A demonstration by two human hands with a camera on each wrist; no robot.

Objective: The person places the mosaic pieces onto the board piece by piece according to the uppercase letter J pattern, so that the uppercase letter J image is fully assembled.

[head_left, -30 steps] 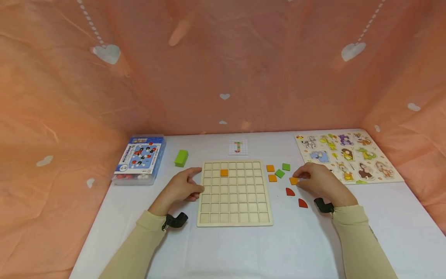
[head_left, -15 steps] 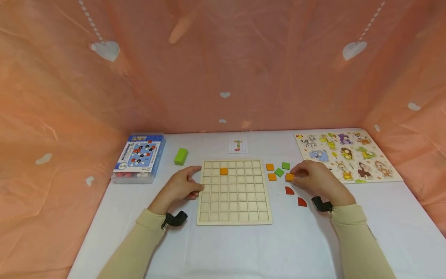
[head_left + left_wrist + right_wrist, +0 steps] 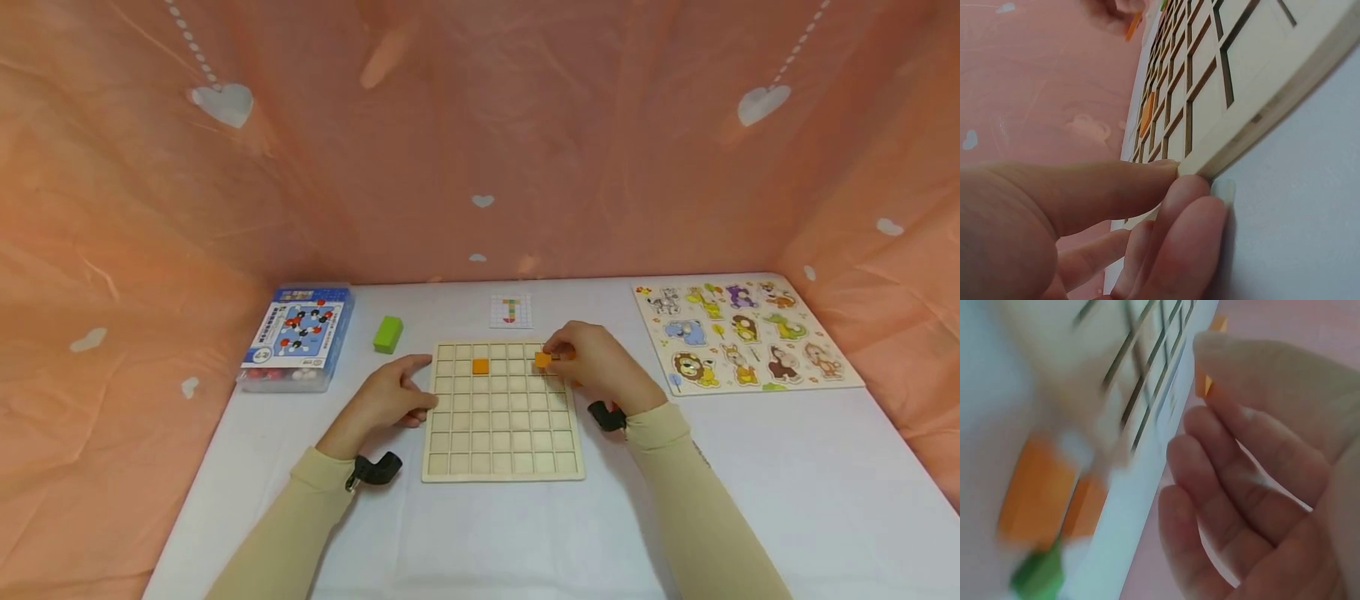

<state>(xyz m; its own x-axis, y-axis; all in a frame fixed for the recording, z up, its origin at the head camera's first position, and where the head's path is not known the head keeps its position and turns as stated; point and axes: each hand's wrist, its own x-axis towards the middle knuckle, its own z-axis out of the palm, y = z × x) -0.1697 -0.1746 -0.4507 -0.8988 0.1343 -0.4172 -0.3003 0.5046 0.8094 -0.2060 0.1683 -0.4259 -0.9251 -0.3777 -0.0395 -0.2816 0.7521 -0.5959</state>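
Observation:
My right hand (image 3: 596, 362) pinches an orange square tile (image 3: 543, 360) between thumb and fingertips, over the upper right cells of the wooden grid board (image 3: 502, 480). In the right wrist view the thumb covers much of that orange tile (image 3: 1202, 378). Another orange tile (image 3: 480, 367) lies in a cell of the second row. Against the board's left edge rests my left hand (image 3: 382, 397), its index finger stretched toward the upper corner. The left wrist view shows the thumb (image 3: 1104, 190) touching the rim, with other fingers bent beside it.
Loose orange tiles (image 3: 1038, 487) and a green tile (image 3: 1038, 575) lie right of the board, mostly hidden by my right hand in the head view. Behind stands a pattern card (image 3: 510, 311). A green block (image 3: 387, 334), a boxed model kit (image 3: 296, 337) and an animal puzzle (image 3: 750, 333) surround it.
My right hand has lifted the orange tile from the table on the right and carried it left over the board. The left hand stays at the board's edge.

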